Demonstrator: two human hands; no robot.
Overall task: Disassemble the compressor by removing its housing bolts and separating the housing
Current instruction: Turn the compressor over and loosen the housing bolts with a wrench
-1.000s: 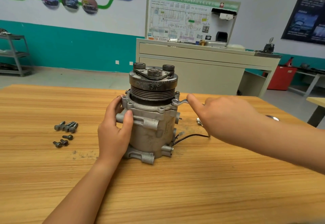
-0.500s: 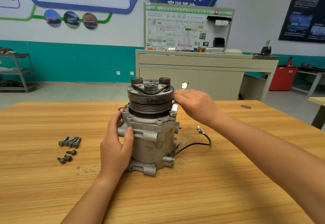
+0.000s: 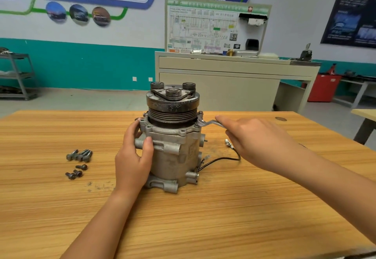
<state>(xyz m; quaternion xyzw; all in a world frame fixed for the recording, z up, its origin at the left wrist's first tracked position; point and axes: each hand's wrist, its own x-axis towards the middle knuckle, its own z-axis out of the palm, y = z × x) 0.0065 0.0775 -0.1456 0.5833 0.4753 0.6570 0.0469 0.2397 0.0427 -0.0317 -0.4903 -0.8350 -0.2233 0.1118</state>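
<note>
Your left forearm comes up from the lower edge of the view. Your left hand [image 3: 134, 157] grips the compressor [image 3: 173, 146] on its left side. The thumb lies across the front of the body just under the upper flange. The fingers curl round the far side, mostly out of sight.

Your right forearm reaches in from the right, low over the surface [image 3: 223, 218], with the back of your right hand [image 3: 258, 140] turned up toward you. That hand holds the handle of a wrench [image 3: 208, 123]. The forefinger lies stretched along the handle. The other fingers are tucked under and hidden by the back of the hand, so you cannot tell just how they wrap it.

The wrench lies roughly level, its handle pointing right. Its head sits on a housing bolt [image 3: 200, 113] that stands up from the right corner of the flange, just beside the pulley [image 3: 173, 104].

The compressor stands upright near the middle of the surface. Its long axis is vertical, with the pulley end up and the bottom lugs resting on the wood.

A black wire [image 3: 221, 159] leaves its lower right side, loops out to the right and passes under your right hand, ending in a small connector [image 3: 228, 143].

Well apart to the left lies a cluster of loose bolts [image 3: 79, 155], side by side. Three shorter bolts [image 3: 75, 171] lie a little nearer to you. Dark specks of grit dot the wood between them and the compressor.
</note>
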